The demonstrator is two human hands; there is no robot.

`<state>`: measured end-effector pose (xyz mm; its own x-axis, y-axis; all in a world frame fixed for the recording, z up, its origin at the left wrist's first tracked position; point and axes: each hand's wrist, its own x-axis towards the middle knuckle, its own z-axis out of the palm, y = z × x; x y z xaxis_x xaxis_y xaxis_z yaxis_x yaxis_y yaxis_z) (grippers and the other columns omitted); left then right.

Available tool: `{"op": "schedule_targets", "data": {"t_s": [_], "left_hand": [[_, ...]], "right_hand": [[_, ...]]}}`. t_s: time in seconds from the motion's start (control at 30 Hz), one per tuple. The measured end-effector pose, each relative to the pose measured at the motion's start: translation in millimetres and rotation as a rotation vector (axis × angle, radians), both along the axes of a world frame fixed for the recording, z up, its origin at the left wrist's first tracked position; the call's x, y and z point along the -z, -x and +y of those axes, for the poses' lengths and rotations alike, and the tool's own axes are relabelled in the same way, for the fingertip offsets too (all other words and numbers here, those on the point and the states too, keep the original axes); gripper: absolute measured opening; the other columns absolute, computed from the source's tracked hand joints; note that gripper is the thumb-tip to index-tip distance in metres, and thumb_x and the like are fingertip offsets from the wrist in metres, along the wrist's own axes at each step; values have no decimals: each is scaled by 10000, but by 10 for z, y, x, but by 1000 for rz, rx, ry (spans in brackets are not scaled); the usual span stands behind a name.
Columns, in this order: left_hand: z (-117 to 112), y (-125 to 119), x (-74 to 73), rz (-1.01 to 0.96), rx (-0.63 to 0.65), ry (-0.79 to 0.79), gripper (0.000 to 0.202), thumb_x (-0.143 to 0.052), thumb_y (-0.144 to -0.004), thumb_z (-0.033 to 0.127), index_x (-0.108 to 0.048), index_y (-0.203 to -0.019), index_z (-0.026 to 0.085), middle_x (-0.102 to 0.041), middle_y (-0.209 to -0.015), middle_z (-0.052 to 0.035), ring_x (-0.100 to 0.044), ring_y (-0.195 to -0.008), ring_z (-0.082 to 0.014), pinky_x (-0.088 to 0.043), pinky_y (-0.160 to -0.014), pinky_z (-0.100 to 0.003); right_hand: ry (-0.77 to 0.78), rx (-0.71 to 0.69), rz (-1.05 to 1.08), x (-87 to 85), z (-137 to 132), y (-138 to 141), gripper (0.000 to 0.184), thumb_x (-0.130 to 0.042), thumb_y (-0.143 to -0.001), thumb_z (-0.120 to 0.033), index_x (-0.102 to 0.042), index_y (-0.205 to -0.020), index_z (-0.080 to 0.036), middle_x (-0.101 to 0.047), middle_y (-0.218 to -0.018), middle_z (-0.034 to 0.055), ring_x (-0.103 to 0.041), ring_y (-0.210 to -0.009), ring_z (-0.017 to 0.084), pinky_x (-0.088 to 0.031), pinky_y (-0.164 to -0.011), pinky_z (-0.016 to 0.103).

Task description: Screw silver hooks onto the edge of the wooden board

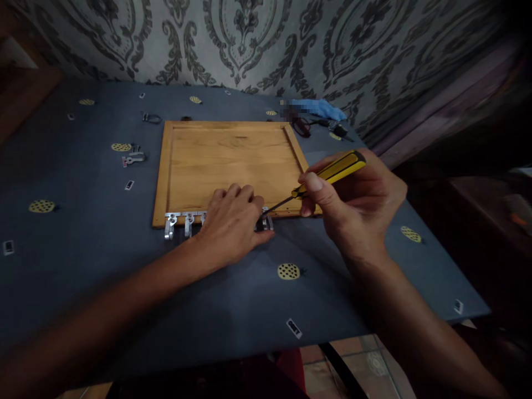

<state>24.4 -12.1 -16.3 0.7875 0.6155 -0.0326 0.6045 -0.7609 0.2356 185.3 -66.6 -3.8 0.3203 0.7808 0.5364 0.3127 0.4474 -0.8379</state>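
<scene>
Your left hand (233, 221) pressed palm-down, grasping nothing, on the metal hooks (170, 224) at the wooden board's (224, 160) 6 o'clock edge. Your right hand (353, 205) gripped the screwdriver (332, 170), probably best held steadily in line.

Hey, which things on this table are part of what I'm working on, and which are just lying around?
In use: screwdriver in right hand; hook rail under left hand; wooden board.
Lying about: loose hook; metal ring; blue cloth.
</scene>
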Motion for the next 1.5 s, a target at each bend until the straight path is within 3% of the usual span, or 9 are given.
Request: {"op": "schedule_targets", "data": {"t_s": [0.4, 0.73, 0.9, 1.17, 1.5], "left_hand": [[1, -4, 1, -7, 4, 0, 414, -638, -927, 518, -664, -1116, 151, -635, -1163, -118, -546, -1147, -320, -433, -941, -441], [-6, -3, -9, -1, -5, -6, 422, -637, -929, 520, -669, -1129, 149, -635, -1166, -119, -553, -1169, -324, -439, -956, -446], [-4, 2, 1, -7, -1, -5, 419, -634, -930, 521, -669, -1124, 152, -638, -1178, -118, -551, -1167, -328, -440, -951, -453], [5, 7, 6, -28, 3, -21, 419, -638, -928, 516, -674, -1126, 149, -648, -1161, -125, -562, -1152, -324, -443, -949, -451], [-2, 13, 39, -39, 4, -43, 440, -622, -931, 519, -663, -1162, 147, -648, -1231, -138, -558, -1172, -333, -452, -942, -455]], "right_hand": [[45, 18, -8, -18, -5, 4, 263, -903, -711, -391, -686, -754, -249, -633, -728, -36, -541, -432, 77, -489, -349, 226], [42, -18, -24, -2, -22, 24, 217, -899, -723, -311, -696, -772, -252, -626, -754, -33, -551, -476, 86, -511, -372, 238], [86, -101, -21, -49, 6, -9, 231, -902, -718, -341, -698, -761, -241, -633, -744, -31, -554, -468, 80, -512, -373, 225], [270, -364, -71, -256, 140, -106, 272, -873, -744, -428, -726, -878, -243, -726, -826, -19, -639, -517, 110, -613, -526, 282], [303, -385, -64, -212, 309, -33, 355, -948, -612, -400, -689, -779, -222, -655, -668, -65, -588, -450, 85, -532, -395, 213]]}}
